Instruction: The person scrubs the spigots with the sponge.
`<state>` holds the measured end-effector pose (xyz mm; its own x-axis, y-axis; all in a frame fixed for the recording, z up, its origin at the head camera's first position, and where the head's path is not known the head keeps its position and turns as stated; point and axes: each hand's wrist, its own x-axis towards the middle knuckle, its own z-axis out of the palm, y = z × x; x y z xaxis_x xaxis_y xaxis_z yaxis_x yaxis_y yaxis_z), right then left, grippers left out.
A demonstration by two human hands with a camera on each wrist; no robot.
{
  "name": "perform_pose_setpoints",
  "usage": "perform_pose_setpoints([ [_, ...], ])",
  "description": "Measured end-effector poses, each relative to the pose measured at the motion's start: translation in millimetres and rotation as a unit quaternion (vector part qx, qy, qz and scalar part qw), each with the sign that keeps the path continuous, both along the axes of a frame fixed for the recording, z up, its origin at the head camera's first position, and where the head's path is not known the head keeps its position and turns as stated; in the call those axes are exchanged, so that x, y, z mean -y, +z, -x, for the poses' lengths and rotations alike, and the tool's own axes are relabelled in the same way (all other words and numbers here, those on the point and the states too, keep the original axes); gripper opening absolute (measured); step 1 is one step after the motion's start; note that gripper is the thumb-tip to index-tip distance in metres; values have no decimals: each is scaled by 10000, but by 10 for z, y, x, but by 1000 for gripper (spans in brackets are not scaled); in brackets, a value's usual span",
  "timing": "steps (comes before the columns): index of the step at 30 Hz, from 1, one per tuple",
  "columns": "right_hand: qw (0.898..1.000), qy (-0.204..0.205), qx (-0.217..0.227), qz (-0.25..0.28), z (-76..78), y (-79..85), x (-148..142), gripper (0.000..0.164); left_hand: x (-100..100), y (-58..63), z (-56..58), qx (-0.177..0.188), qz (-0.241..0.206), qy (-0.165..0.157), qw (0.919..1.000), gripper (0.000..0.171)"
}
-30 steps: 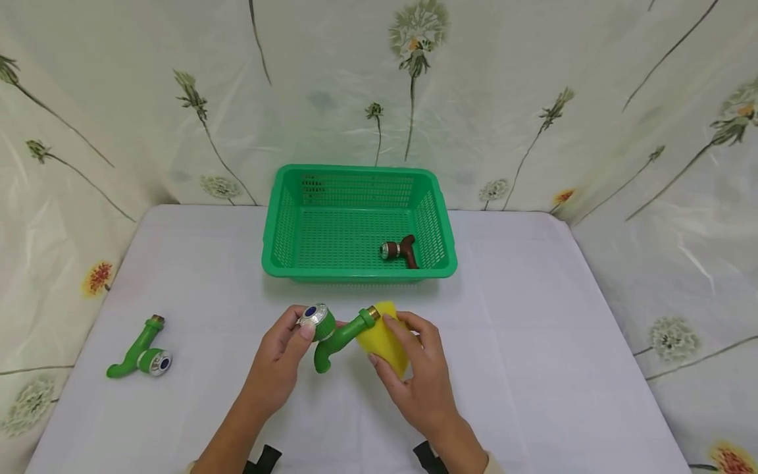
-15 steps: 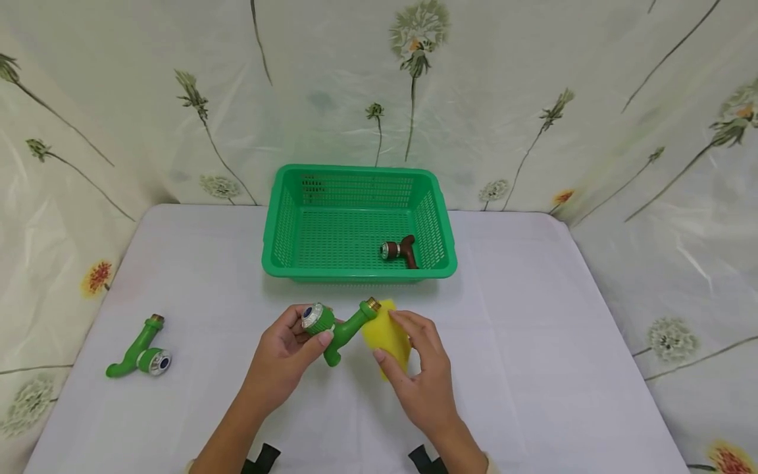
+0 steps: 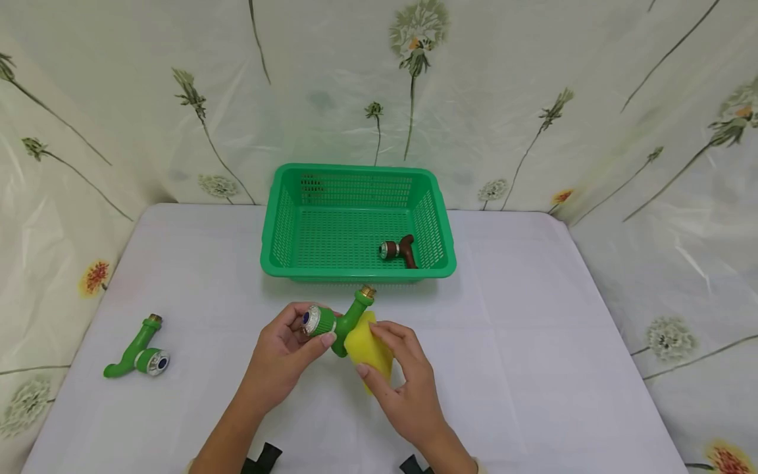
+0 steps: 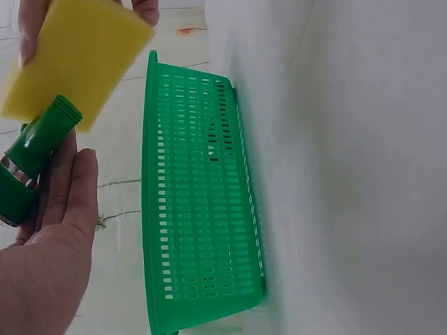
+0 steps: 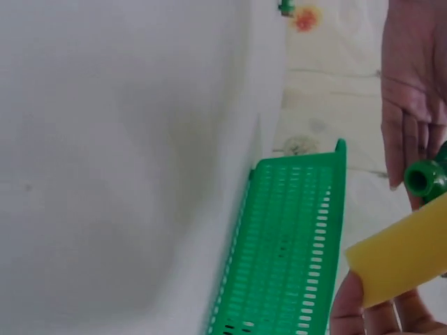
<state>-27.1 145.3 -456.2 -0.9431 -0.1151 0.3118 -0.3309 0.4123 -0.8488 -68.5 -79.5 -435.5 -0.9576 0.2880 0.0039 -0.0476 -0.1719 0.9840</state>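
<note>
My left hand (image 3: 278,362) grips a green tap (image 3: 349,322) by its ribbed, silver-capped handle. The tap's brass threaded end points up, away from me. In my right hand (image 3: 408,388) a yellow sponge (image 3: 370,349) is pinched between thumb and fingers, its face against the tap's lower body and spout. The left wrist view shows the sponge (image 4: 77,56) behind the tap's spout (image 4: 52,132), with the left palm (image 4: 52,265) below. In the right wrist view the spout's open mouth (image 5: 421,179) shows just above the sponge (image 5: 401,255).
A green perforated basket (image 3: 358,272) stands beyond my hands, with a brown tap (image 3: 405,250) lying in its right front corner. Another green tap (image 3: 136,349) lies on the white tablecloth (image 3: 533,342) at the left. A flower-patterned sheet (image 3: 331,59) hangs behind the table.
The sponge has moved left and down from the tap's threaded end to its lower body. My left hand has turned the tap so that its threaded end points more upward.
</note>
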Motion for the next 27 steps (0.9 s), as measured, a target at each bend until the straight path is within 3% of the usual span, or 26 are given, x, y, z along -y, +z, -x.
perform_pose_setpoints([
  [4,9997,224,11,-111,-10,-12,-35,53,26,7,12,-37,-170,-4,9998,39],
  [10,9989,-267,-368,84,96,107,-141,59,28,5,7,86,-244,-58,9996,39],
  [14,9989,-241,-336,223,131,153,-128,59,19,1,0,122,-209,-176,9996,40],
  [27,9977,250,-212,-589,73,-89,-134,55,10,52,45,-24,-284,-207,9994,42],
])
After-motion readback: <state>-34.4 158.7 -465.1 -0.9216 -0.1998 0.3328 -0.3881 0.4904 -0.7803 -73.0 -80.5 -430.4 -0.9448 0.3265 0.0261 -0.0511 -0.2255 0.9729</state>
